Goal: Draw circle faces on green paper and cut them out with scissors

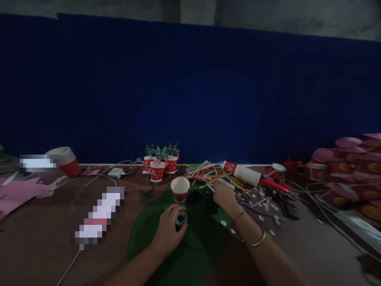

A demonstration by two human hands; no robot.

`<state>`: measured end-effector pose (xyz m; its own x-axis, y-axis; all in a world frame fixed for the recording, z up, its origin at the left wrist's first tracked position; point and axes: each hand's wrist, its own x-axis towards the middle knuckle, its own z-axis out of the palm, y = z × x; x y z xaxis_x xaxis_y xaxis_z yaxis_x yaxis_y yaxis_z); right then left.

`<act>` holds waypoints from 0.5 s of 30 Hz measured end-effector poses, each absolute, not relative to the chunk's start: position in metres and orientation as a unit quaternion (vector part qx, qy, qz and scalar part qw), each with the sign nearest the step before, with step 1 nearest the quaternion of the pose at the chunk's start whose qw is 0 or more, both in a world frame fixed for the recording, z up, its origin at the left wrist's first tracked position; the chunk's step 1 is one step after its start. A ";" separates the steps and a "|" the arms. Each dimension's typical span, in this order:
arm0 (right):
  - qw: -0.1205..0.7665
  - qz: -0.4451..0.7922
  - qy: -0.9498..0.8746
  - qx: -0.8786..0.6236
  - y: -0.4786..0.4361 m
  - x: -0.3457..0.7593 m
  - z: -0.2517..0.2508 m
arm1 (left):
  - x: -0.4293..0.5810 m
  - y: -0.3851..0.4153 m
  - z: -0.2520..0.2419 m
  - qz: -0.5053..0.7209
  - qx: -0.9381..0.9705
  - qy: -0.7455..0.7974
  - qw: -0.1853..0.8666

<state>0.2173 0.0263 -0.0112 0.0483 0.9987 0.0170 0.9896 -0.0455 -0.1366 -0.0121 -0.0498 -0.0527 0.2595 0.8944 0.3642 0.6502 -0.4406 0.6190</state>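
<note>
Upright red-white paper cup (180, 190): twelve o'clock from nearer left hand (168, 225) — fingers curled round black-grey ring (179, 225); right hand (223, 196): grip indiscernible.

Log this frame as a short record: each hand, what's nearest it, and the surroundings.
Left hand: gripping a dark ring-shaped item
Right hand: fingers at a pale purple stick; grip unclear
Between and beyond hands: upright paper cup, open top
Behind cup, to the left: three red cups with dark animal-face cutouts
Behind right hand: heap of coloured strips; cup stack on its side
Far right: pink-topped cups
Surface: brown table, green patch beneath left hand
</note>
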 end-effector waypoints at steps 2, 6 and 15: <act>0.066 0.044 -0.697 -0.713 0.027 0.216 -0.014 | -0.012 -0.050 -0.053 0.350 0.773 0.500 0.171; 0.121 0.056 -0.713 -0.689 0.030 0.216 -0.018 | -0.013 -0.050 -0.053 0.350 0.772 0.502 0.168; 0.373 0.138 -0.656 -0.641 0.052 0.232 -0.016 | -0.012 -0.050 -0.051 0.350 0.773 0.501 0.172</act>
<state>0.2323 0.0525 -0.0164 0.1009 0.9447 0.3121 0.7380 0.1393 -0.6602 -0.0123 -0.0504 -0.0513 0.2529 0.8945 0.3687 0.6538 -0.4389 0.6164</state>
